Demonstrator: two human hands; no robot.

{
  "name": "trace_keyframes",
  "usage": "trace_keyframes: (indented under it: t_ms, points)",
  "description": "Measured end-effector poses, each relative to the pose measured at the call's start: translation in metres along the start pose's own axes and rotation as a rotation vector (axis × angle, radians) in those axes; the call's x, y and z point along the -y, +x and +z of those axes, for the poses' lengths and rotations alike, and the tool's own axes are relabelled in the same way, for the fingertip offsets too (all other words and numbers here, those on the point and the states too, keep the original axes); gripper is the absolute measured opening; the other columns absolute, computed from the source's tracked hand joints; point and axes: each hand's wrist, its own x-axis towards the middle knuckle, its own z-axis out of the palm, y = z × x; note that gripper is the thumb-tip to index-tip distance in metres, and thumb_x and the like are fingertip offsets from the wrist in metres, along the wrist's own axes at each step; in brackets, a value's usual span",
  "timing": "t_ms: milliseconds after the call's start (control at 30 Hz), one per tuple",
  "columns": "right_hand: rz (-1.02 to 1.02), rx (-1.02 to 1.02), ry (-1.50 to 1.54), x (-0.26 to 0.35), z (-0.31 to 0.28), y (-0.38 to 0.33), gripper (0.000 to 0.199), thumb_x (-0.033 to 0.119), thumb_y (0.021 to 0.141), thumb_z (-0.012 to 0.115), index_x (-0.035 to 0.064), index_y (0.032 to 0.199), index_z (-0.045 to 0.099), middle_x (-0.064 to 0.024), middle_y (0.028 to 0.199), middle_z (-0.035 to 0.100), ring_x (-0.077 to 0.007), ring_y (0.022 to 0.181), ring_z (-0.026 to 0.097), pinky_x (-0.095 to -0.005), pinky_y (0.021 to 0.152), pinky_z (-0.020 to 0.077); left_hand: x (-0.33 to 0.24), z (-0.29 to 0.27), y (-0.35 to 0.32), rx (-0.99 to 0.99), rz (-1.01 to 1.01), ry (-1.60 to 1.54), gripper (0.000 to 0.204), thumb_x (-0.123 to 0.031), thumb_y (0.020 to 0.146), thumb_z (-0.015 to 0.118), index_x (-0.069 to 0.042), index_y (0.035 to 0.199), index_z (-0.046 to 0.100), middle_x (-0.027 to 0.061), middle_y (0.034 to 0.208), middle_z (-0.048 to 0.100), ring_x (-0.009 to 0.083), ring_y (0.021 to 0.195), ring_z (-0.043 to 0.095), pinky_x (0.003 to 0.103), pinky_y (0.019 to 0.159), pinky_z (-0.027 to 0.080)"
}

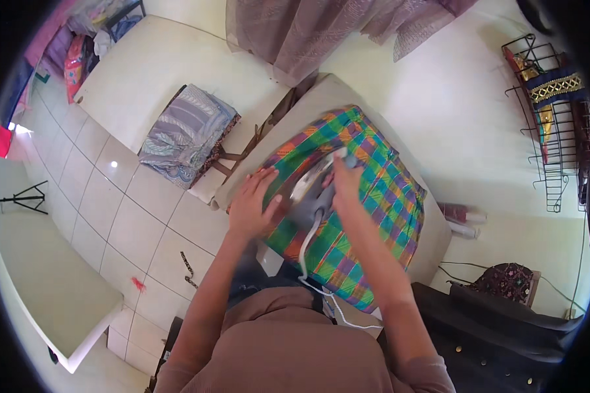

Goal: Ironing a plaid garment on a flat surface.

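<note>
A plaid cloth [388, 203] in green, blue, orange and purple is spread over a padded pale surface in front of me. My right hand [345, 186] is wrapped round the handle of a grey clothes iron [303, 213] above the cloth's left part. A shiny metal face of the iron shows on its left side; whether it touches the cloth I cannot tell. From the iron a white cord [305, 252] curves toward my body and off to the right. My left hand [250, 204] is at the cloth's left edge, fingers extended and thumb apart, slightly blurred.
Folded grey patterned fabric [189, 134] lies on a white surface beyond my left hand. A purple curtain [295, 33] hangs at the far side. Black wire racks [550, 124] are on the right wall. Dark fabric [478, 334] lies near right; a pale table [52, 275] stands left.
</note>
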Motion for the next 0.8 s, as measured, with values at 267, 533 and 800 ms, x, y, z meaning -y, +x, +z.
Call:
trace_keyframes:
  t_ms: [267, 533, 800]
  points:
    - [0.123, 0.065, -0.053, -0.018, 0.041, -0.094, 0.051, 0.02, 0.081, 0.068, 0.0045, 0.112, 0.03, -0.0079, 0.075, 0.052, -0.0136, 0.044, 0.047, -0.0287, 0.036, 0.0387, 0.02, -0.008, 0.003, -0.022, 0.042, -0.455, 0.052, -0.04, 0.092, 0.041, -0.005, 0.131, 0.044, 0.0167, 0.134, 0.045, 0.034, 0.129, 0.036, 0.042, 0.108, 0.023]
    - [-0.042, -0.097, 0.075, 0.002, 0.08, 0.021, 0.051, 0.017, 0.079, 0.07, 0.0035, 0.109, 0.03, -0.0083, 0.075, 0.051, -0.0157, 0.046, 0.047, -0.0314, 0.037, 0.0394, 0.019, -0.008, 0.002, 0.079, 0.105, -0.279, 0.059, -0.044, 0.091, 0.039, -0.006, 0.136, 0.037, 0.0164, 0.138, 0.038, 0.0341, 0.131, 0.032, 0.043, 0.109, 0.021]
    - [0.014, -0.039, 0.053, -0.047, 0.066, -0.023, 0.048, 0.019, 0.082, 0.065, 0.0047, 0.108, 0.028, -0.008, 0.068, 0.05, -0.0162, 0.041, 0.046, -0.0312, 0.034, 0.0372, 0.015, -0.011, 0.001, 0.108, 0.199, -0.258, 0.062, -0.04, 0.087, 0.038, -0.004, 0.137, 0.033, 0.0161, 0.144, 0.031, 0.034, 0.135, 0.025, 0.048, 0.11, 0.012]
